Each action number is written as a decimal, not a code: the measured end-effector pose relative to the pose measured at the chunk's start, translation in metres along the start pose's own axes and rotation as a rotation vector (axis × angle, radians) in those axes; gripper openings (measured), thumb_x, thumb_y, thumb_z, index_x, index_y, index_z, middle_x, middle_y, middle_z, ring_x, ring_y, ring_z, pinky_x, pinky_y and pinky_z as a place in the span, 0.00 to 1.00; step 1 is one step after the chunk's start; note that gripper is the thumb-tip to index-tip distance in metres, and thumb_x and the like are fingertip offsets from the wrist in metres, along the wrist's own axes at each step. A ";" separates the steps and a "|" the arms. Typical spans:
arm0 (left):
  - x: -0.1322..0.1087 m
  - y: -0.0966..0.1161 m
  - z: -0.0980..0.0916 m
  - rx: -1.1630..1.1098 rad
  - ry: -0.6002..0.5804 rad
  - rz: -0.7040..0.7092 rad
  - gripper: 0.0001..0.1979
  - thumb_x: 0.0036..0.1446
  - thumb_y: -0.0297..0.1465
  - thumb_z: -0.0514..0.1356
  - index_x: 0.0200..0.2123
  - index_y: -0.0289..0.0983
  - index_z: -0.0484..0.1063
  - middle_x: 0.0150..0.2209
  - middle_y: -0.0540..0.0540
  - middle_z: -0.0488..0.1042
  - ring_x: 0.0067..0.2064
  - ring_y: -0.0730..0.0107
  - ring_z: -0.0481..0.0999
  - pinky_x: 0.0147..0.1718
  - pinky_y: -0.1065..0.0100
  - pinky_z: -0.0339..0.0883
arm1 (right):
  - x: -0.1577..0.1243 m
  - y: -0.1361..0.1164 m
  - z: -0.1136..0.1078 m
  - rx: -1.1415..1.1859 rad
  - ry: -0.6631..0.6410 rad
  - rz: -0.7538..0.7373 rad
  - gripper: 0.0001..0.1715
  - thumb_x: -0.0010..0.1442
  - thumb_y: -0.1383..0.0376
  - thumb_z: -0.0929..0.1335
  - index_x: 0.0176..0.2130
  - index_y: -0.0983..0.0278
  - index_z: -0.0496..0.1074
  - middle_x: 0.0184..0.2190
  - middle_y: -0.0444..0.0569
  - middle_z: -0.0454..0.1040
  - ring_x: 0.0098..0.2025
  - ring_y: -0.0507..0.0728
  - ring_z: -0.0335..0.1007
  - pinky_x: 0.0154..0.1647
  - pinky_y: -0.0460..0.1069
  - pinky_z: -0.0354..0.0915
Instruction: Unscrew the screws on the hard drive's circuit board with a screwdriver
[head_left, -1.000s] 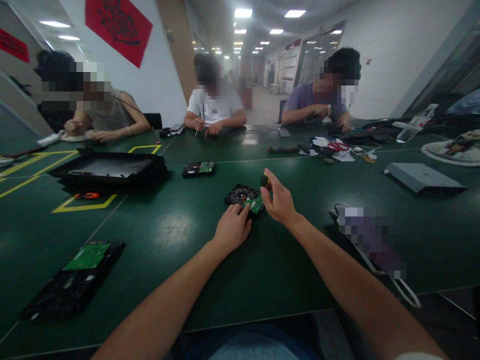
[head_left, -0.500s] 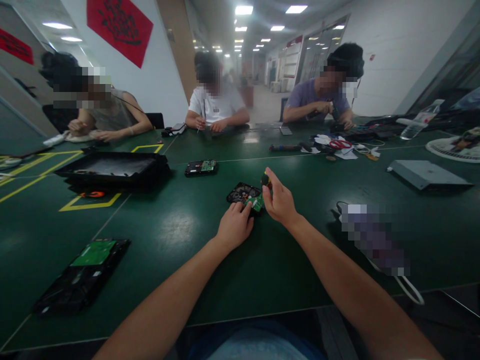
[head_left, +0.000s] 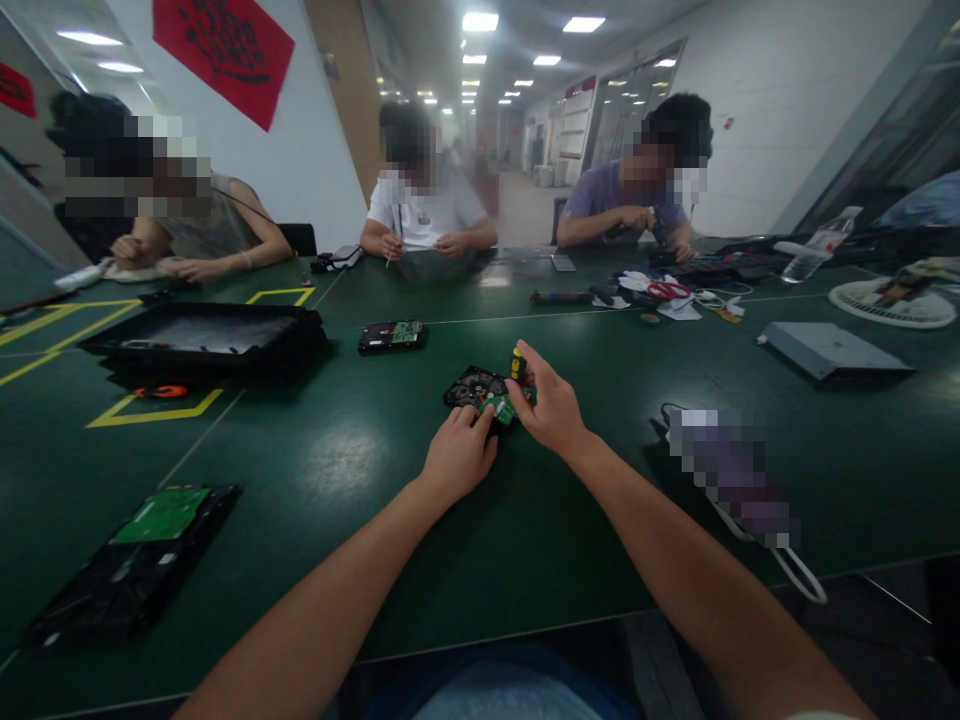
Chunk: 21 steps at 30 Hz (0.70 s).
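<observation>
Near the left table edge, a second drive [head_left: 142, 555] with a green board is lying well apart. Further in, the left hand [head_left: 457, 455] is resting bent fingers on the near edge of the hard drive [head_left: 469, 385], which is lying flat on the green table [head_left: 337, 470]; whether it is gripping, I cannot tell. The right hand [head_left: 551, 405] is grasping a screwdriver [head_left: 516, 362] upright over the drive's right side. Behind, a black tray [head_left: 202, 340] is sitting.

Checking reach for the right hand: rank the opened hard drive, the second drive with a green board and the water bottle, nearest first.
From the right hand:
1. The opened hard drive, at its fingertips, just left.
2. The second drive, farther back, left.
3. The water bottle, far back, right.
</observation>
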<state>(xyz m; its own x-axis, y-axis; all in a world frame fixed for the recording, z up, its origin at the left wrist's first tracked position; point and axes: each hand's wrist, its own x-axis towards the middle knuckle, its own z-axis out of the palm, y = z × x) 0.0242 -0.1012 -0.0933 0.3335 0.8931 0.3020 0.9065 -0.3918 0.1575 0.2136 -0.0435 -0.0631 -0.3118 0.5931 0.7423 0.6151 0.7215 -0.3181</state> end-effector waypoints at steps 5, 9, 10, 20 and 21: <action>0.000 0.000 0.001 -0.003 0.014 -0.004 0.26 0.66 0.35 0.55 0.65 0.34 0.65 0.48 0.36 0.70 0.52 0.52 0.69 0.53 0.54 0.67 | 0.001 -0.001 0.000 0.021 0.000 -0.012 0.43 0.70 0.63 0.62 0.75 0.55 0.38 0.69 0.54 0.61 0.59 0.63 0.73 0.59 0.60 0.73; 0.000 0.000 -0.001 0.000 0.012 0.009 0.26 0.66 0.35 0.55 0.65 0.33 0.65 0.47 0.36 0.70 0.52 0.52 0.68 0.53 0.54 0.68 | 0.000 -0.001 0.000 0.078 0.020 0.034 0.42 0.69 0.62 0.63 0.74 0.52 0.41 0.65 0.53 0.68 0.52 0.61 0.77 0.54 0.60 0.76; 0.000 0.000 -0.001 -0.001 0.013 0.012 0.26 0.67 0.35 0.54 0.65 0.33 0.65 0.47 0.36 0.70 0.52 0.52 0.68 0.53 0.55 0.68 | -0.001 -0.001 0.001 0.074 0.027 0.038 0.42 0.69 0.61 0.64 0.74 0.52 0.42 0.63 0.54 0.69 0.50 0.61 0.77 0.53 0.60 0.77; -0.001 0.000 0.001 0.002 0.007 0.006 0.26 0.66 0.34 0.54 0.65 0.34 0.65 0.48 0.36 0.71 0.52 0.52 0.68 0.53 0.53 0.68 | -0.002 0.001 -0.002 0.080 -0.001 0.044 0.40 0.71 0.62 0.61 0.75 0.55 0.39 0.65 0.56 0.67 0.51 0.61 0.76 0.55 0.60 0.75; 0.000 -0.001 0.001 0.003 0.005 0.009 0.26 0.66 0.34 0.54 0.65 0.33 0.64 0.48 0.36 0.71 0.52 0.52 0.68 0.53 0.53 0.68 | -0.002 0.001 -0.002 0.087 -0.006 0.043 0.41 0.71 0.62 0.60 0.75 0.55 0.38 0.65 0.56 0.67 0.51 0.61 0.76 0.56 0.60 0.75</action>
<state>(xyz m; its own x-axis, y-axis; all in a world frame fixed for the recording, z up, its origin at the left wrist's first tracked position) 0.0236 -0.1012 -0.0942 0.3407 0.8884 0.3077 0.9041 -0.3993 0.1518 0.2164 -0.0443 -0.0634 -0.2906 0.6264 0.7233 0.5633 0.7231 -0.3998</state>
